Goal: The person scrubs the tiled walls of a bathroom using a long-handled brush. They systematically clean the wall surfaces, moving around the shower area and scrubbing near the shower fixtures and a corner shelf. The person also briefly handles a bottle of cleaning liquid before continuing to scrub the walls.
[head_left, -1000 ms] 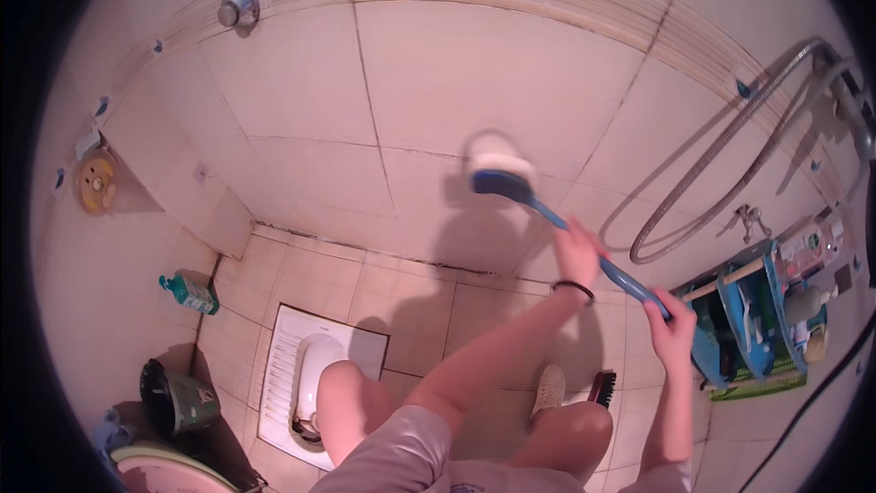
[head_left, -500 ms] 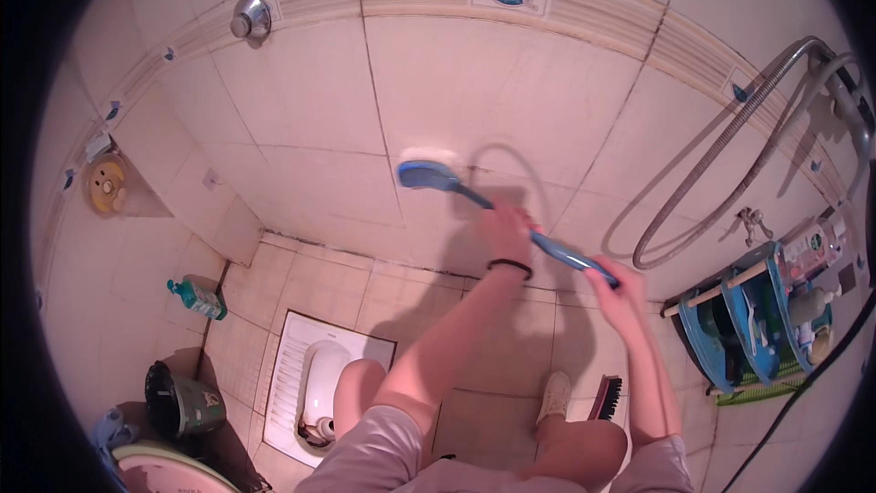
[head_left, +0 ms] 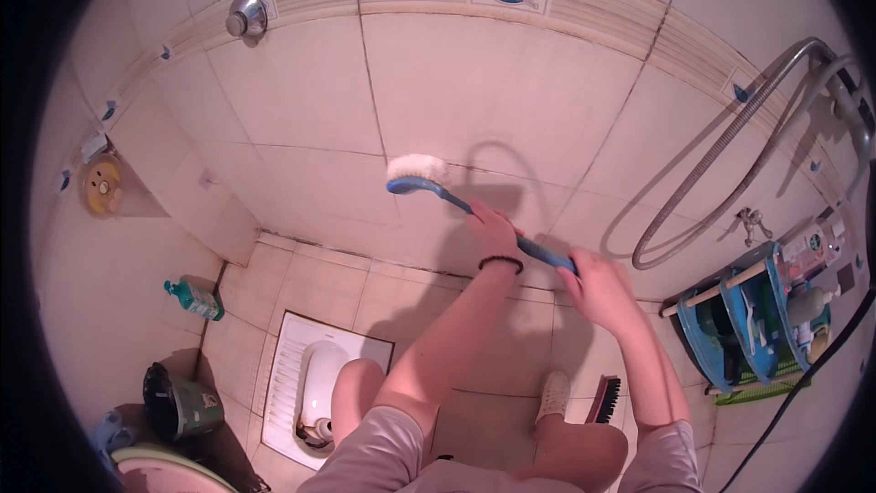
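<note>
A long-handled blue scrub brush point(head_left: 415, 184) slants across the middle of the view, its white bristles point(head_left: 417, 167) up against the tiled wall point(head_left: 511, 82). My left hand point(head_left: 495, 232), with a dark band at its wrist, is wrapped round the handle near the middle. Farther down, my right hand point(head_left: 599, 285) grips the handle's lower end. The bristles lie along a grout line where tiles meet. On the floor beside my shoe point(head_left: 553, 396) rests a second brush point(head_left: 604, 400) with dark bristles.
A squat toilet point(head_left: 283, 383) is set in the floor at left. Near it stand a dark bin point(head_left: 196, 406), a green bottle point(head_left: 194, 299) and a basin point(head_left: 173, 473). At right are a blue shelf rack point(head_left: 707, 338), a shower hose point(head_left: 693, 183) and a tap point(head_left: 752, 224).
The brush head has shifted slightly left and turned, showing its white bristles more. My left hand has moved a little left and down; my right hand has moved left and up with the handle.
</note>
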`<action>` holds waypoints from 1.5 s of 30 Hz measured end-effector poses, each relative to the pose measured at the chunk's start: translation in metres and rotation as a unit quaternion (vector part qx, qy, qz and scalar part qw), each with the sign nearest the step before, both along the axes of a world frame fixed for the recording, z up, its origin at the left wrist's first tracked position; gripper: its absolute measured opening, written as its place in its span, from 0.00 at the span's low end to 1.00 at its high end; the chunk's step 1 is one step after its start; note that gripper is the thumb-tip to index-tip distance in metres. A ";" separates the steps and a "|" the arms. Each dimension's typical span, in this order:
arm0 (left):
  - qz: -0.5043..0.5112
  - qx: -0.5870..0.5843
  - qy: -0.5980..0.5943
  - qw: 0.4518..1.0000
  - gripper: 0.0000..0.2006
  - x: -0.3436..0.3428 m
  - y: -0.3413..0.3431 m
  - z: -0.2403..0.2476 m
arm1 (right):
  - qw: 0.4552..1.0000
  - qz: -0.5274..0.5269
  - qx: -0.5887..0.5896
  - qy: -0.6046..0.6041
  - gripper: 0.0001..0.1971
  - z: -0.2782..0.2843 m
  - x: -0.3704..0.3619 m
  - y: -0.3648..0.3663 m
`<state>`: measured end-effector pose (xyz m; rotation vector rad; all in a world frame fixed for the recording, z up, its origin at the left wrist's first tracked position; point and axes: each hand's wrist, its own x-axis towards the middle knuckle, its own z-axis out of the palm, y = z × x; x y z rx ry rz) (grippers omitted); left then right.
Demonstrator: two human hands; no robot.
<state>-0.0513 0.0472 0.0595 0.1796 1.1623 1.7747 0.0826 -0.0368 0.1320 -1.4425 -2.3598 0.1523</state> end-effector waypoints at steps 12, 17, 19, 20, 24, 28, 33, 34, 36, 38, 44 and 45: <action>-0.139 0.082 0.074 0.984 0.15 0.105 -0.040 -0.015 | 0.982 -0.149 -0.101 0.062 0.10 -0.016 0.078 -0.051; 0.033 -0.049 0.043 0.997 0.19 0.019 0.008 -0.011 | 0.984 -0.060 -0.150 0.073 0.14 -0.019 0.014 0.014; 0.138 0.005 0.181 0.974 0.17 -0.005 0.019 -0.010 | 0.988 -0.032 -0.116 0.094 0.14 -0.035 -0.005 0.033; 0.151 0.012 0.213 0.965 0.17 -0.002 0.024 -0.013 | 0.985 -0.035 -0.125 0.111 0.14 -0.035 -0.001 0.032; 0.028 -0.029 0.258 0.965 0.17 0.038 0.015 -0.030 | 0.976 -0.094 -0.159 0.118 0.14 -0.031 0.036 0.012; -0.119 0.051 0.076 0.989 0.15 0.126 -0.032 -0.022 | 0.973 -0.159 -0.138 0.096 0.12 -0.028 0.107 -0.042; -0.070 0.049 0.021 0.996 0.14 0.108 -0.022 -0.019 | 0.979 -0.137 -0.126 0.084 0.12 -0.023 0.091 -0.023; -0.068 0.041 0.011 0.997 0.15 0.072 -0.013 -0.023 | 0.980 -0.100 -0.160 0.063 0.13 -0.012 0.064 -0.012; -0.044 -0.117 0.229 0.965 0.16 0.022 0.011 -0.028 | 0.985 -0.059 -0.131 0.099 0.14 -0.030 0.030 0.016; 0.042 -0.025 0.135 0.990 0.18 -0.004 0.017 -0.005 | 0.988 -0.036 -0.102 0.111 0.13 -0.040 0.006 0.035; -0.017 0.023 0.138 0.990 0.17 0.024 0.005 -0.032 | 0.975 -0.102 -0.154 0.126 0.13 -0.032 0.028 0.002; -0.087 0.072 0.083 0.990 0.17 0.054 -0.014 -0.020 | 0.975 -0.131 -0.153 0.093 0.13 -0.028 0.052 -0.012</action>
